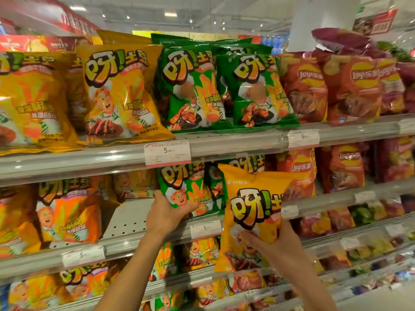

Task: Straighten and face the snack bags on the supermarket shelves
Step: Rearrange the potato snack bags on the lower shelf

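Supermarket snack aisle, tiered grey shelving (224, 143) stocked with chip bags, ceiling lights beyond.

Nearest: right hand (276, 241), fingers curled round the lower part of a yellow snack bag (251, 212); bag held upright, face forward, off the shelf, in front of the second shelf's edge (318, 203).

Next: left hand (166, 215), fingers and thumb wrapped round the lower left of a green snack bag (186, 189) standing on the second shelf, just left of the yellow one. Bag leans slightly, print facing out.

Second shelf, left: orange bags (67, 209), then a bare patch of perforated shelf board (128, 221) beside the left hand. Right: red Lay's bags (345, 167).

Shelf lip: price labels, 1 reading 5.90 (167, 152) above the green bag, others partly blurred.

Top shelf: yellow bags (121, 93), 2 green bags (224, 88) side by side facing front, further red Lay's bags (357, 86), a purple bag (341, 39) lying on top of them.

Lower shelves: mixed bags, too blurred to itemise.
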A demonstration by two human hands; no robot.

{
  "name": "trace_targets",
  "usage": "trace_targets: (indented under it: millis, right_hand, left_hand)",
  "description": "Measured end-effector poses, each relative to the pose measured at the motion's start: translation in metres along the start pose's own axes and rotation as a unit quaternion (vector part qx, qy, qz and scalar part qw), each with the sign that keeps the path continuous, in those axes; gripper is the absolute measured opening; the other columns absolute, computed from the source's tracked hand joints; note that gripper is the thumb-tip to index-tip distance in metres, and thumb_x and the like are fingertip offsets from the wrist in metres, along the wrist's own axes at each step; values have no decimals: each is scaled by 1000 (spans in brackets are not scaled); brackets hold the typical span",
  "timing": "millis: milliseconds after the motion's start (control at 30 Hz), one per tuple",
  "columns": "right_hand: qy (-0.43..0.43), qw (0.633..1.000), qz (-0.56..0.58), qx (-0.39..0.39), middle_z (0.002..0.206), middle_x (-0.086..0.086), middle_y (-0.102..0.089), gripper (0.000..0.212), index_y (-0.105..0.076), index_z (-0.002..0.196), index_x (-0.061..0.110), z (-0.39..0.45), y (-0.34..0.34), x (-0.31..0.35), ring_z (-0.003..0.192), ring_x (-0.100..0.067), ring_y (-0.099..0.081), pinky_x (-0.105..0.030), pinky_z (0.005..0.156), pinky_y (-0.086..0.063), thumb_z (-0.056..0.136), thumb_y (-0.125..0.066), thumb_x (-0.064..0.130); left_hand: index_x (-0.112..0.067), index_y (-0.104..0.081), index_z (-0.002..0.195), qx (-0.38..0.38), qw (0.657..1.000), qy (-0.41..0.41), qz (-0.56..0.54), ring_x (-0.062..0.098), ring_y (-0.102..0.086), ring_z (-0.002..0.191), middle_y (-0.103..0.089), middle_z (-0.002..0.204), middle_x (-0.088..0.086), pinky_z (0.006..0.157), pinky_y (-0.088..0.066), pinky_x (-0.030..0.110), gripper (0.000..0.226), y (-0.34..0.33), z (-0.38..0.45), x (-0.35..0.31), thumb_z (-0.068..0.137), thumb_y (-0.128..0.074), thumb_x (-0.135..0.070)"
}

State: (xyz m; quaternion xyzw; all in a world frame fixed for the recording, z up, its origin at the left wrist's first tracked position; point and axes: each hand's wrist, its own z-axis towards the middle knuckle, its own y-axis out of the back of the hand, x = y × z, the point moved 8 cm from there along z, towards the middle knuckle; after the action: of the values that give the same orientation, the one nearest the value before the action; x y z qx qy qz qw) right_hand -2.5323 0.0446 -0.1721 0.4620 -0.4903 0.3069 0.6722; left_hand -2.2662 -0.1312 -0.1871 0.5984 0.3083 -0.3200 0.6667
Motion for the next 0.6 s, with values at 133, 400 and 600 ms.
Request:
trace_targets:
  millis: [133, 400, 600]
  right_hand:
    - [16, 1000, 17, 15, 99, 36, -70, 65, -58, 112, 44, -10, -26, 10, 90, 10, -68, -9, 64, -53, 55, -86, 57]
    - [23, 999, 2, 29, 95, 32, -72, 62, -62, 112, 40, -40, -104, 43, 86, 9, -69, -7, 62, -52, 57, -82, 59]
    - [13, 996, -28, 85, 102, 17, -75, 74, -64, 115, 37, -47, -185, 62, 97, -6, -70, -37, 87, -58, 52, -83, 72]
  left_hand:
    - [-17, -49, 118, 8, 996, -48, 80, 25, -63, 107, -65, 116, 3, 87, -54, 45, 89, 16, -11, 3, 57, -78, -75]
    - [-21, -66, 101, -112, 956, -239, 128, 18, -57, 93, -62, 97, -5, 78, -50, 36, 30, 109, -73, 42, 89, -65, -48]
    - [-14, -67, 95, -229, 918, -220, 237, 25, -55, 88, -62, 96, 2, 74, -47, 40, 16, 182, -91, 114, 93, -63, -29]
